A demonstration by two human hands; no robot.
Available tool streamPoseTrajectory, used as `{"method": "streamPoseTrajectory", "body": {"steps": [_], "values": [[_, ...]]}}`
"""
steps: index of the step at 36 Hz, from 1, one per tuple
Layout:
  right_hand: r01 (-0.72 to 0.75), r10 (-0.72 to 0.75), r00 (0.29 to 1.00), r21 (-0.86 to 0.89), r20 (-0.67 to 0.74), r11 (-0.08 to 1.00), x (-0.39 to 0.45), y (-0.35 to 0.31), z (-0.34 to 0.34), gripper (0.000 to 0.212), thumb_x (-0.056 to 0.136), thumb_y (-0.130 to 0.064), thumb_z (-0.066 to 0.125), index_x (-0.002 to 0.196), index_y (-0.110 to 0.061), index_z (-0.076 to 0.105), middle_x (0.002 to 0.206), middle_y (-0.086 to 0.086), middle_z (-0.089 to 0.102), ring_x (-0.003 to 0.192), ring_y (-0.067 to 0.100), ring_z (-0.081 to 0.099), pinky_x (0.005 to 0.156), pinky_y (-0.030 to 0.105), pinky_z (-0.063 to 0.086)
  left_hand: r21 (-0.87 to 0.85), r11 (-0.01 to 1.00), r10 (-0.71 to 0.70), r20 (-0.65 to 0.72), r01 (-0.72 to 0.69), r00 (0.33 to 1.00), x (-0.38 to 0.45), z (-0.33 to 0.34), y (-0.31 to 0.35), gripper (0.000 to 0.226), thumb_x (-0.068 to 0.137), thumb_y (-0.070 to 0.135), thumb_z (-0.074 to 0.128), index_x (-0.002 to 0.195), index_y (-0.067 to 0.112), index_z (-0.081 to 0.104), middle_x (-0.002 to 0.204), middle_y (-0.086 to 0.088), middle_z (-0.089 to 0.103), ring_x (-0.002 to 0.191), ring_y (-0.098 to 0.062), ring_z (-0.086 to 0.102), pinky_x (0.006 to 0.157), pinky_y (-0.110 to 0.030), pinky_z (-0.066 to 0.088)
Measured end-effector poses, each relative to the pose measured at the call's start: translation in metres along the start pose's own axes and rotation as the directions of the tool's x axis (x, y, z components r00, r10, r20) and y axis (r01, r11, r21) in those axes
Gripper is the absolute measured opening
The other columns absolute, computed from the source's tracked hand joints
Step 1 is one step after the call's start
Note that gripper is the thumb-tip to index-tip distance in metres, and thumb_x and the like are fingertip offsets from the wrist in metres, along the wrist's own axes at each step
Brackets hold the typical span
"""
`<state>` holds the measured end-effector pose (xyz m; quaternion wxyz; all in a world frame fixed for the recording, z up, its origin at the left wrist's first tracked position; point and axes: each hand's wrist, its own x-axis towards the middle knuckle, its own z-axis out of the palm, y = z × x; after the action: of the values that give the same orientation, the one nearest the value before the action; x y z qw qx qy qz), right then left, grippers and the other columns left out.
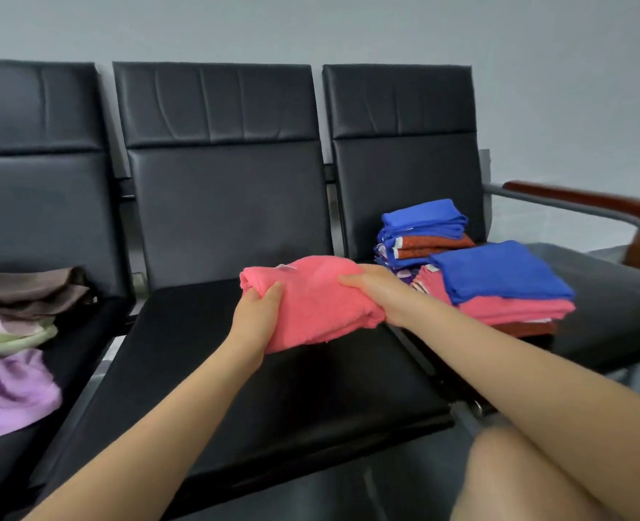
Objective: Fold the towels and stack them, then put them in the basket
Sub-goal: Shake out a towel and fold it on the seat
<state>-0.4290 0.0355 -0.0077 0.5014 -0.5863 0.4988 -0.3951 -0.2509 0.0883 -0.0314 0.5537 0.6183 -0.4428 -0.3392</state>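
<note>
Both hands grip one folded pink towel (310,306) at frame centre: left hand (256,317) curled round its left edge, right hand (374,291) round its right. Unfolded cloths (10,351) lie lower left. Further right, folded towel stacks (498,283) sit on the right-hand seat (611,325).

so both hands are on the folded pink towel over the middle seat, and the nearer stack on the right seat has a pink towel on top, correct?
Not quite. The head view shows the nearer stack topped by a blue towel, with pink ones under it. The rest holds: left hand and right hand both grip the folded pink towel over the middle seat.
</note>
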Motion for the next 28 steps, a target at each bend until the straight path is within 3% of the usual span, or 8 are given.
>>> {"method": "streamPoseTrajectory", "body": {"steps": [4, 7, 11, 13, 17, 22, 25, 28], "values": [[0.119, -0.125, 0.987, -0.072, -0.096, 0.99, 0.003, -0.014, -0.047, 0.036, 0.094, -0.017, 0.059, 0.129, -0.007, 0.056, 0.119, 0.011, 0.064, 0.099, 0.022, 0.062, 0.069, 0.029, 0.05, -0.046, 0.998, 0.035, 0.091, -0.031, 0.995, 0.001, 0.041, 0.023, 0.04, 0.099, 0.03, 0.046, 0.135, 0.014, 0.049, 0.119, -0.003, 0.06, 0.101, -0.019, 0.059, 0.07, -0.026, 0.046], [0.204, -0.23, 0.959, -0.161, -0.168, 0.966, 0.004, -0.029, -0.092, 0.034, 0.094, -0.017, 0.059, 0.127, -0.009, 0.058, 0.119, 0.008, 0.064, 0.107, 0.022, 0.06, 0.081, 0.029, 0.047, -0.077, 0.993, 0.103, 0.154, -0.092, 0.983, 0.005, 0.079, 0.044, 0.037, 0.098, 0.029, 0.048, 0.132, 0.016, 0.051, 0.118, -0.003, 0.061, 0.103, -0.02, 0.06, 0.08, -0.03, 0.049], [0.261, -0.343, 0.908, -0.313, -0.241, 0.913, 0.006, -0.04, -0.146, 0.026, 0.094, -0.017, 0.059, 0.12, -0.013, 0.06, 0.11, 0.003, 0.063, 0.102, 0.019, 0.058, 0.081, 0.028, 0.046, -0.11, 0.989, 0.123, 0.235, -0.1, 0.964, 0.012, 0.128, 0.069, 0.034, 0.098, 0.03, 0.05, 0.127, 0.015, 0.056, 0.116, -0.006, 0.063, 0.103, -0.023, 0.062, 0.091, -0.039, 0.052], [0.239, -0.376, 0.874, -0.401, -0.308, 0.884, 0.007, -0.039, -0.177, 0.029, 0.093, -0.02, 0.06, 0.121, -0.012, 0.06, 0.113, 0.003, 0.062, 0.105, 0.02, 0.058, 0.088, 0.032, 0.045, -0.118, 0.989, 0.119, 0.271, -0.09, 0.955, 0.014, 0.158, 0.08, 0.038, 0.098, 0.031, 0.05, 0.131, 0.012, 0.053, 0.12, -0.008, 0.062, 0.107, -0.026, 0.061, 0.097, -0.043, 0.05], [0.126, -0.346, 0.831, -0.458, -0.436, 0.88, 0.012, -0.014, -0.23, 0.032, 0.094, -0.02, 0.059, 0.123, -0.006, 0.06, 0.12, 0.011, 0.063, 0.11, 0.028, 0.058, 0.089, 0.032, 0.043, -0.029, 0.994, 0.11, 0.351, -0.106, 0.93, 0.019, 0.218, 0.079, 0.043, 0.095, 0.028, 0.053, 0.133, 0.006, 0.053, 0.128, -0.012, 0.06, 0.114, -0.028, 0.058, 0.101, -0.043, 0.046], [-0.208, -0.11, 0.897, -0.627, -0.428, 0.751, 0.019, 0.047, -0.261, 0.042, 0.101, -0.027, 0.044, 0.125, 0.005, 0.056, 0.128, 0.024, 0.058, 0.117, 0.035, 0.055, 0.085, 0.032, 0.039, 0.313, 0.926, 0.047, 0.456, -0.209, 0.889, 0.004, 0.264, 0.048, 0.048, 0.098, 0.026, 0.049, 0.138, 0.001, 0.042, 0.138, -0.018, 0.051, 0.126, -0.032, 0.049, 0.1, -0.029, 0.038], [-0.218, -0.143, 0.908, -0.737, -0.394, 0.64, 0.021, 0.074, -0.266, 0.048, 0.102, -0.037, 0.039, 0.13, -0.001, 0.053, 0.13, 0.02, 0.057, 0.117, 0.035, 0.055, 0.089, 0.035, 0.041, 0.449, 0.847, 0.061, 0.446, -0.283, 0.893, -0.002, 0.275, 0.032, 0.05, 0.099, 0.032, 0.044, 0.137, 0.0, 0.038, 0.137, -0.019, 0.05, 0.124, -0.034, 0.049, 0.096, -0.032, 0.039], [-0.221, -0.195, 0.885, -0.749, -0.423, 0.624, 0.022, 0.079, -0.263, 0.052, 0.1, -0.045, 0.036, 0.126, -0.004, 0.055, 0.123, 0.017, 0.061, 0.11, 0.034, 0.058, 0.085, 0.038, 0.045, 0.466, 0.828, 0.088, 0.439, -0.31, 0.894, -0.002, 0.273, 0.032, 0.051, 0.099, 0.036, 0.044, 0.137, 0.002, 0.039, 0.136, -0.018, 0.052, 0.123, -0.034, 0.05, 0.097, -0.033, 0.04]]}}
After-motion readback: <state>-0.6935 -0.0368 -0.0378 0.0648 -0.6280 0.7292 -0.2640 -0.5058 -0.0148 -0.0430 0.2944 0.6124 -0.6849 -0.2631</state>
